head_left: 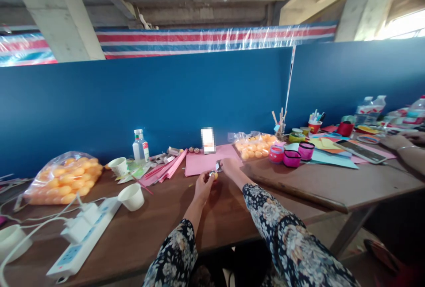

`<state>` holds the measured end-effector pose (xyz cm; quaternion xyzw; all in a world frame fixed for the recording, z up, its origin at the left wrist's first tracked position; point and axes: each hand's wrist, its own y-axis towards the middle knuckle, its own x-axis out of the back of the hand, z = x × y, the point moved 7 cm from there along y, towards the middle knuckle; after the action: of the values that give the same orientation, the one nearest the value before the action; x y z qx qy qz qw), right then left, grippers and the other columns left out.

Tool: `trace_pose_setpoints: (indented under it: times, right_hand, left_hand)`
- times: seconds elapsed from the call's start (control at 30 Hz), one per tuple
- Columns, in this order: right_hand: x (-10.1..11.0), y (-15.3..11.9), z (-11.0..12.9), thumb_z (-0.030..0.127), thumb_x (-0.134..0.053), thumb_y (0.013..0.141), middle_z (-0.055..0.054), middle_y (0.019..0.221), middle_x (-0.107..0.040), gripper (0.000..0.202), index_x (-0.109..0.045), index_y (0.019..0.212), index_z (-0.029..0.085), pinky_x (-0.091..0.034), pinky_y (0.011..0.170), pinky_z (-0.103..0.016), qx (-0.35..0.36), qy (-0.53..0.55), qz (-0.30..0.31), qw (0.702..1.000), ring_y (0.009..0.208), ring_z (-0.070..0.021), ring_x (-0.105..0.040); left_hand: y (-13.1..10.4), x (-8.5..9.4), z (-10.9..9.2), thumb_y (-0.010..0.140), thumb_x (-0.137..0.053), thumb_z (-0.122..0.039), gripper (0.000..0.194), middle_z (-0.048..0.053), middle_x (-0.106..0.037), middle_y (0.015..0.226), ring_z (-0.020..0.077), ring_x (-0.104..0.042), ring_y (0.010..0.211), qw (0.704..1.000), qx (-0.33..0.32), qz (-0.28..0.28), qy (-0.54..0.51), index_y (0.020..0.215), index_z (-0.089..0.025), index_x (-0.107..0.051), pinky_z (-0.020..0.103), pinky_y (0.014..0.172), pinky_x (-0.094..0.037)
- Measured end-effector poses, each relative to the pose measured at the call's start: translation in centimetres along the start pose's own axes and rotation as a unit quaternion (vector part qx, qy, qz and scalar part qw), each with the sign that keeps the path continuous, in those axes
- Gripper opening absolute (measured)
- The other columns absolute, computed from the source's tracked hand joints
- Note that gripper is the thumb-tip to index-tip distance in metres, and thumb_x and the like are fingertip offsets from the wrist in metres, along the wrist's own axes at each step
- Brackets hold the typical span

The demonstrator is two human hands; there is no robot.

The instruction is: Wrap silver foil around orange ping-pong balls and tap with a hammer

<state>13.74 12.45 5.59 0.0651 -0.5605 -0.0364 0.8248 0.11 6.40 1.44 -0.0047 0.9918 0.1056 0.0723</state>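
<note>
Sleeves (277,223) with a floral print are lying forward over the table edge, both forearms reaching inward so that the hands are meeting in front of the body. At the near left, a power strip (89,237) is resting slantwise, its bulky plugs facing up, probably where the cords are reaching without strain. Beside its far end a white cup (131,197) is leaning over. Farther in, the left hand (203,185) is pinching a small rounded thing (215,175), yellow and silvery, between thumb and fingertips, seemingly to steady it while leaving its upper side free. Just beyond, the right hand (229,167) is gripping a silvery piece (218,166) with bunched fingers, angled toward the left hand's thing; whether the two are touching I cannot tell. Both are sitting just above the near edge of the pink sheets (202,163), which are lying flat, perhaps to stay within reach. Pink strips (169,168) are fanning out to the left. Bags of orange balls, one left (68,180) and one right (255,146), are flanking the work, likely leaving the middle for the hands. Behind everything on the table, a blue partition (166,94) is standing upright, closing off the space
</note>
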Motion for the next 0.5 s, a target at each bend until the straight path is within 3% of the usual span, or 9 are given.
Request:
trace_pose_setpoints:
  times: [0.17,0.5]
  right_hand:
    - [-0.96,1.07,0.31,0.019,-0.051,0.071,-0.014,0.085,-0.066,0.021,-0.068,0.082,0.013,-0.041,0.064,-0.025,0.006,-0.026,0.027,0.999,0.081,-0.0223,-0.061]
    - [-1.16,0.78,0.47,0.018,-0.046,0.074,-0.012,0.092,-0.065,0.026,-0.065,0.09,0.015,-0.041,0.067,-0.025,0.028,-0.034,0.026,0.999,0.085,-0.0213,-0.06]
  left_hand:
    - [0.02,0.01,0.12,0.065,-0.062,-0.037,0.037,0.008,-0.063,0.086,0.0148,-0.06,0.071,1.0,0.017,-0.007,-0.003,0.094,-0.014,-0.057,0.029,0.063,-0.051]
    - [0.16,0.1,0.31,0.065,-0.062,-0.037,0.037,0.008,-0.063,0.086,0.0148,-0.06,0.071,1.0,0.008,-0.013,-0.001,0.093,-0.014,-0.057,0.028,0.062,-0.052]
